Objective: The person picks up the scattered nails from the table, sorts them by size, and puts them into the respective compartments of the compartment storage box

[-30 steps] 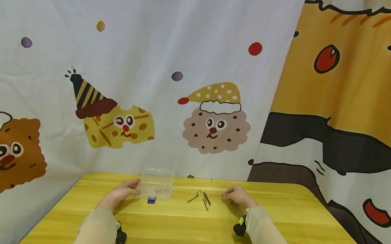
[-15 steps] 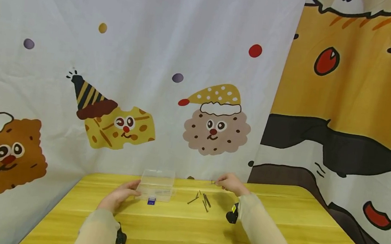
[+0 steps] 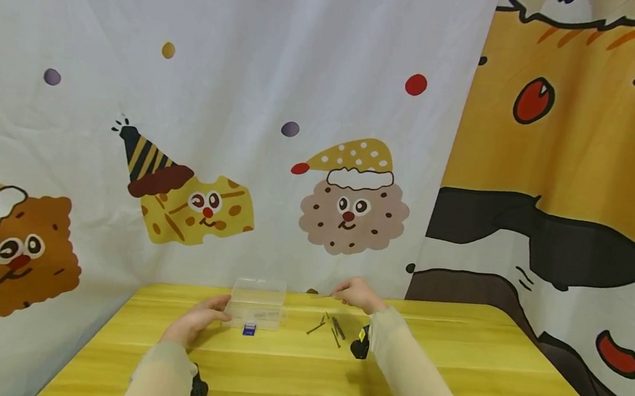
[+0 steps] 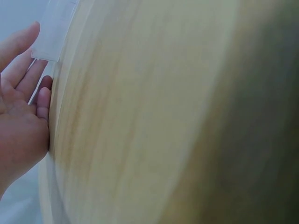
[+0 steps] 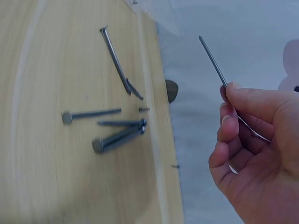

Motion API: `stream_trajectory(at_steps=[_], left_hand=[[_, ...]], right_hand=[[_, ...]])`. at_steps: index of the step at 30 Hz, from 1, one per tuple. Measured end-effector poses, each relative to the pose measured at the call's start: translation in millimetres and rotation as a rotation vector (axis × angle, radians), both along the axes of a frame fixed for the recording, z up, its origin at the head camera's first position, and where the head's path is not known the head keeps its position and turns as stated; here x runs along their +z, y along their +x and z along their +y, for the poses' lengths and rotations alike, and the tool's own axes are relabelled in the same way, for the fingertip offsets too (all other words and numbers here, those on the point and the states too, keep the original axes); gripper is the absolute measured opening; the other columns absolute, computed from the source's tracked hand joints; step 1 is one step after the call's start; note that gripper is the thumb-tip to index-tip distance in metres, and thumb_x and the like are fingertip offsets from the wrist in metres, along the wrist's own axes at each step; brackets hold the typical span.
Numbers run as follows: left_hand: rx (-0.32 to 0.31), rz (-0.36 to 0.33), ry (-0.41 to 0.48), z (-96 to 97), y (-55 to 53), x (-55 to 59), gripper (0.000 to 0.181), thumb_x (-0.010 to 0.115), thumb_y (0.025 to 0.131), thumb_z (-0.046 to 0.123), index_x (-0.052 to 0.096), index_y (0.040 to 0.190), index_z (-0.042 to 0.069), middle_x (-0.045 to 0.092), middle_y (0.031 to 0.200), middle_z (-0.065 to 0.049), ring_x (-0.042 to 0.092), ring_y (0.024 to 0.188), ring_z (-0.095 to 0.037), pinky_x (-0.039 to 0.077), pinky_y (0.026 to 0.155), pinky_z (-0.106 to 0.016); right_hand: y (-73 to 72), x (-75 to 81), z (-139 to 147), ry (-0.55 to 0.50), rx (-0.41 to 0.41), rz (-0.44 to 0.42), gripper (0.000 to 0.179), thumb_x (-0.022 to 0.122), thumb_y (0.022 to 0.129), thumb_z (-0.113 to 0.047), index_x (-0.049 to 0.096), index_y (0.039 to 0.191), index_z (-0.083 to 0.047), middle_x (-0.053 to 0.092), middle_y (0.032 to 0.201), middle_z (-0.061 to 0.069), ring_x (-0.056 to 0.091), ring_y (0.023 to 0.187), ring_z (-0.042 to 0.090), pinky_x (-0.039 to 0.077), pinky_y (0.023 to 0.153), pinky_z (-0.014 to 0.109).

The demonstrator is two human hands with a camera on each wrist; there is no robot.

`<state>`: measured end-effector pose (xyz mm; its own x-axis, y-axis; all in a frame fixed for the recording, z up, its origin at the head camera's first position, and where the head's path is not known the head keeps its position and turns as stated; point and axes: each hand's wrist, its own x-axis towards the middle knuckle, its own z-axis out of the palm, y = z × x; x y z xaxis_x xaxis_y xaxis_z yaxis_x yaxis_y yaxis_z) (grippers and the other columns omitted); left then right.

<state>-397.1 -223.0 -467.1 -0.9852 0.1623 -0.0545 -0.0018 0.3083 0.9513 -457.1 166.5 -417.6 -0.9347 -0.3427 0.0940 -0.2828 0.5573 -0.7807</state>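
Note:
My right hand [image 3: 359, 295] pinches a long steel nail [image 5: 212, 60] between thumb and fingers. It is raised near the table's far edge, and the nail's pointed end sticks out to the left, towards the box. A clear plastic box [image 3: 255, 316] stands at the back left with its lid up and a blue latch [image 3: 249, 329] in front. Beside the box's left side is my left hand [image 3: 196, 322], its fingertips right at the lower corner and thumb extended. Several loose nails [image 5: 121, 137] of different lengths lie on the table between the box and my right hand.
The yellow wood-grain table [image 3: 275, 381] ends at a printed cloth curtain [image 3: 236, 86] hanging right behind it. A tiny nail [image 5: 175, 166] lies near the far edge in the right wrist view. Small pieces show inside the box.
My right hand has lifted the nail off the table and carried it left and towards the back, nearer the box. The left hand stays at the box.

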Motion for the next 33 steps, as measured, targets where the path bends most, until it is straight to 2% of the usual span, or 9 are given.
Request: stream_trajectory(at_steps=[6, 15, 20, 27, 33], left_hand=[[0.019, -0.003, 0.005, -0.2, 0.1, -0.8, 0.07, 0.065, 0.088, 0.007, 0.032, 0.149, -0.002, 0.028, 0.152, -0.027, 0.022, 0.139, -0.047, 0.014, 0.11, -0.063], [0.005, 0.012, 0.007, -0.2, -3.1, -4.1, 0.071, 0.068, 0.086, 0.005, 0.034, 0.149, -0.001, 0.03, 0.151, -0.027, 0.024, 0.139, -0.046, 0.015, 0.111, -0.06], [0.015, 0.007, 0.003, 0.3, -3.2, -6.5, 0.071, 0.067, 0.086, 0.006, 0.034, 0.148, -0.002, 0.029, 0.151, -0.027, 0.024, 0.139, -0.046, 0.015, 0.111, -0.061], [0.043, -0.004, 0.007, 1.1, -1.7, -4.7, 0.071, 0.068, 0.086, 0.006, 0.035, 0.149, 0.0, 0.031, 0.151, -0.026, 0.024, 0.139, -0.045, 0.015, 0.111, -0.061], [0.042, 0.003, 0.004, 1.3, 1.0, -0.4, 0.07, 0.067, 0.085, 0.004, 0.035, 0.148, -0.002, 0.031, 0.15, -0.028, 0.025, 0.138, -0.046, 0.017, 0.111, -0.06]], right_hand=[[-3.3, 2.6, -15, -0.007, 0.033, 0.021, 0.018, 0.064, 0.091, -0.006, 0.072, 0.101, 0.007, 0.07, 0.094, 0.006, 0.062, 0.085, 0.036, 0.051, 0.079, 0.052], [-8.8, 0.6, -32, -0.032, 0.079, -0.003, 0.019, 0.062, 0.093, -0.007, 0.072, 0.105, 0.005, 0.069, 0.1, 0.008, 0.06, 0.098, 0.044, 0.05, 0.085, 0.054], [-10.0, -1.1, -42, -0.048, 0.102, -0.016, 0.022, 0.062, 0.093, -0.007, 0.07, 0.107, 0.007, 0.069, 0.1, 0.008, 0.059, 0.098, 0.045, 0.048, 0.085, 0.056], [-10.9, -1.5, -57, -0.063, 0.116, -0.016, 0.022, 0.062, 0.094, -0.008, 0.071, 0.107, 0.007, 0.069, 0.1, 0.008, 0.058, 0.098, 0.045, 0.049, 0.084, 0.055], [-9.4, -0.2, -65, -0.07, 0.123, -0.007, 0.022, 0.062, 0.094, -0.008, 0.071, 0.107, 0.007, 0.069, 0.102, 0.009, 0.058, 0.097, 0.046, 0.048, 0.083, 0.056]])
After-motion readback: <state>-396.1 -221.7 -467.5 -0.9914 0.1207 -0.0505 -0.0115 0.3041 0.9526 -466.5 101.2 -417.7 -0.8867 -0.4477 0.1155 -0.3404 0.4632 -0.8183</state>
